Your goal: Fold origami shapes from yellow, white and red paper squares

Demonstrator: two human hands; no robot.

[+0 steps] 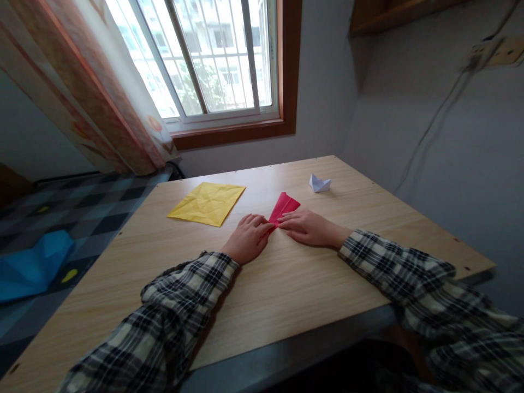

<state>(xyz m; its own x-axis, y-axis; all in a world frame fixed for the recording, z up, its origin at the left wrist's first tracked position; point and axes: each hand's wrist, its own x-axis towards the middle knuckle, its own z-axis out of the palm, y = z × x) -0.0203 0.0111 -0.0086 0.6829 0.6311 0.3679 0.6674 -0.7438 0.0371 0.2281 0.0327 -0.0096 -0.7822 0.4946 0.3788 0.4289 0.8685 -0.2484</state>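
At the middle of the wooden table [286, 284], both hands press a red paper [283, 206] flat against the surface. The left hand [248, 237] lies with fingers curled down on the paper's near end; the right hand [309, 227] rests flat, fingertips on the same end. Neither hand closes around the sheet. The red paper is already folded to a narrow pointed strip, so several creases appear made; its final form is not yet recognisable. To the far left lies a yellow paper [208, 203], square, opened out and marked by crease lines. At the far right stands a small white folded figure [319, 183], apparently finished. The tabletop is smooth, pale wood-grain laminate. Both sleeves are checked flannel.
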